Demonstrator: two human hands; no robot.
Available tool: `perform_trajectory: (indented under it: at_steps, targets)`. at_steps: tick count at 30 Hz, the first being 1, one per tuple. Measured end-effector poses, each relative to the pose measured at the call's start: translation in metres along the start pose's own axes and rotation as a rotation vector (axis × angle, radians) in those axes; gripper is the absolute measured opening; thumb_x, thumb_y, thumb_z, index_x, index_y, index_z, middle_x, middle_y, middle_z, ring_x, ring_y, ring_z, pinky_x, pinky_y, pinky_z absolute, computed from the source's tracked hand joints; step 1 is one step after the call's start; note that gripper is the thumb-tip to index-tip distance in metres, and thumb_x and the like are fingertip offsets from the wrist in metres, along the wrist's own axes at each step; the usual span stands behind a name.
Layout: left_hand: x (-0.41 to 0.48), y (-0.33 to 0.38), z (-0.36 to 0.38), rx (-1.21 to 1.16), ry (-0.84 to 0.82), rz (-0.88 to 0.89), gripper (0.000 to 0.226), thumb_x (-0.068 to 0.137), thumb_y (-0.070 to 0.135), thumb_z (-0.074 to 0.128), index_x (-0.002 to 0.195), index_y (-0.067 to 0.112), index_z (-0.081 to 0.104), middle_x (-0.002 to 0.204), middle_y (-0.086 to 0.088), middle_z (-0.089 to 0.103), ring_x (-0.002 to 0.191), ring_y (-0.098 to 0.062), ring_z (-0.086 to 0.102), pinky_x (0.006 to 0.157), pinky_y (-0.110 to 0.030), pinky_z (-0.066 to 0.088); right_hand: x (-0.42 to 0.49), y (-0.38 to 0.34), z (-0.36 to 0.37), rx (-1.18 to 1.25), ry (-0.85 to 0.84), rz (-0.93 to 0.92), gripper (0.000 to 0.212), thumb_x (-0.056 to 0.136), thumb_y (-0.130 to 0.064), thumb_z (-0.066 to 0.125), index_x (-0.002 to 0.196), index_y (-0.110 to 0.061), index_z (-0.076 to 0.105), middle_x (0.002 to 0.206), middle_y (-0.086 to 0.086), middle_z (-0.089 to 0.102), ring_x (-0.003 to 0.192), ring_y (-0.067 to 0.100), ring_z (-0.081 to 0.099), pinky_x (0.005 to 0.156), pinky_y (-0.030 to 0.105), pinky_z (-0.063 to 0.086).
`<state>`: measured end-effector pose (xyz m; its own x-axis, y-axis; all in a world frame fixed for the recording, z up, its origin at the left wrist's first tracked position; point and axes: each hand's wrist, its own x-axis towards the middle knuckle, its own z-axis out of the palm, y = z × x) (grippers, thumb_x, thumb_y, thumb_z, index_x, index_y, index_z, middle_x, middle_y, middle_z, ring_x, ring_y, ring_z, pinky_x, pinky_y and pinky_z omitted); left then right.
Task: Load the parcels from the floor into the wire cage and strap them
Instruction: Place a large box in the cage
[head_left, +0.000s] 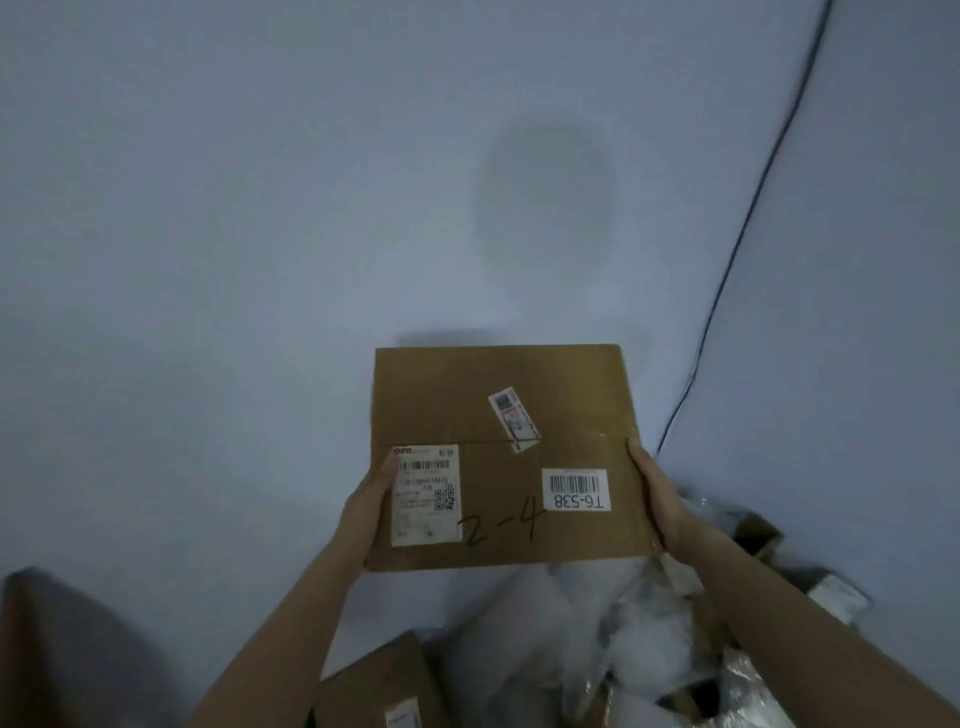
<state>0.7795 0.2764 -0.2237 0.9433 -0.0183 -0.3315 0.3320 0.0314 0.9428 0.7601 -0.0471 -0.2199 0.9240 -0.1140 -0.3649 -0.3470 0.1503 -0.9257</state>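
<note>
The parcel (504, 426) hangs straight ahead, left hand (370, 501) gripping its left edge, right hand (655, 493) its right, long side running hand to hand, cage unseen.

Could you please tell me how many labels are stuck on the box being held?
3: a large shipping label by the left hand, a small tilted sticker across the centre seam, and a T6-538 barcode label toward the right. Other box faces are hidden.

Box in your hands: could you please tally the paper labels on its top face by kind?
Large shipping label: 1
Barcode label marked T6-538: 1
Small slanted sticker: 1
Total on the box: 3
</note>
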Motion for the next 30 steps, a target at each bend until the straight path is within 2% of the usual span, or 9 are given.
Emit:
perform_trajectory:
  at_steps: [3,5,9,11,13,15,19,26,30]
  targets:
    - [-0.026,0.044,0.017,0.034,-0.061,0.106,0.056,0.088,0.059,0.048,0.125,0.019,0.061,0.112,-0.009,0.071,0.099,-0.027,0.069,0.09,-0.043,0.055,-0.052,-0.036,-0.016,0.028,0.057,-0.121,0.058,0.092,-0.062,0.035,0.121,-0.021,0.063,0.1,0.009,0.076,0.09,0.026,0.071,0.078,0.04,0.055]
    - [-0.045,0.07,0.036,0.064,-0.111,0.16,0.056,0.088,0.059,0.049,0.122,0.017,0.063,0.112,-0.009,0.07,0.1,-0.027,0.068,0.095,-0.044,0.052,-0.091,-0.054,-0.032,0.031,0.119,-0.183,0.058,0.093,-0.062,0.033,0.12,-0.02,0.063,0.097,0.007,0.076,0.086,0.024,0.073,0.078,0.039,0.055]
    - [-0.073,0.113,0.092,0.08,-0.25,0.226,0.048,0.089,0.056,0.05,0.11,0.017,0.068,0.111,-0.01,0.071,0.102,-0.028,0.067,0.1,-0.042,0.049,-0.175,-0.08,-0.074,0.03,0.282,-0.3,0.052,0.098,-0.056,0.025,0.105,-0.022,0.064,0.087,0.003,0.074,0.07,0.014,0.072,0.056,0.022,0.054]
    - [-0.091,0.129,0.131,0.079,-0.358,0.255,0.044,0.091,0.054,0.049,0.108,0.018,0.068,0.108,-0.009,0.071,0.098,-0.027,0.068,0.095,-0.04,0.051,-0.222,-0.089,-0.098,0.023,0.403,-0.353,0.047,0.099,-0.053,0.026,0.1,-0.024,0.063,0.083,-0.001,0.072,0.064,0.01,0.07,0.049,0.018,0.052]
    - [-0.113,0.139,0.17,0.094,-0.459,0.297,0.045,0.092,0.054,0.046,0.111,0.018,0.066,0.105,-0.008,0.071,0.095,-0.027,0.069,0.087,-0.037,0.054,-0.267,-0.096,-0.124,0.022,0.508,-0.379,0.048,0.098,-0.055,0.027,0.104,-0.023,0.063,0.084,-0.002,0.072,0.068,0.012,0.07,0.058,0.024,0.052]
    - [-0.138,0.145,0.209,0.106,-0.545,0.327,0.049,0.091,0.057,0.045,0.115,0.02,0.065,0.109,-0.009,0.071,0.098,-0.028,0.069,0.092,-0.042,0.053,-0.312,-0.102,-0.151,0.03,0.601,-0.402,0.051,0.097,-0.058,0.028,0.114,-0.023,0.061,0.093,0.0,0.071,0.081,0.016,0.067,0.067,0.028,0.049]
    - [-0.189,0.148,0.279,0.1,-0.671,0.372,0.047,0.09,0.06,0.045,0.116,0.026,0.063,0.109,-0.007,0.071,0.098,-0.026,0.068,0.097,-0.043,0.051,-0.39,-0.11,-0.199,0.034,0.716,-0.449,0.057,0.095,-0.062,0.029,0.122,-0.023,0.061,0.102,0.003,0.072,0.09,0.019,0.067,0.073,0.03,0.049]
    - [-0.27,0.138,0.394,0.111,-0.863,0.376,0.057,0.084,0.068,0.046,0.118,0.027,0.064,0.112,-0.006,0.071,0.1,-0.028,0.069,0.098,-0.048,0.05,-0.499,-0.098,-0.28,0.051,0.89,-0.478,0.051,0.095,-0.06,0.03,0.112,-0.025,0.063,0.096,-0.001,0.071,0.088,0.017,0.066,0.073,0.028,0.048]
    - [-0.32,0.123,0.464,0.123,-0.941,0.373,0.058,0.087,0.065,0.045,0.123,0.024,0.062,0.111,-0.006,0.071,0.097,-0.027,0.069,0.091,-0.041,0.053,-0.562,-0.087,-0.326,0.045,1.011,-0.449,0.047,0.094,-0.062,0.032,0.103,-0.028,0.062,0.095,-0.003,0.069,0.087,0.015,0.063,0.072,0.027,0.045]
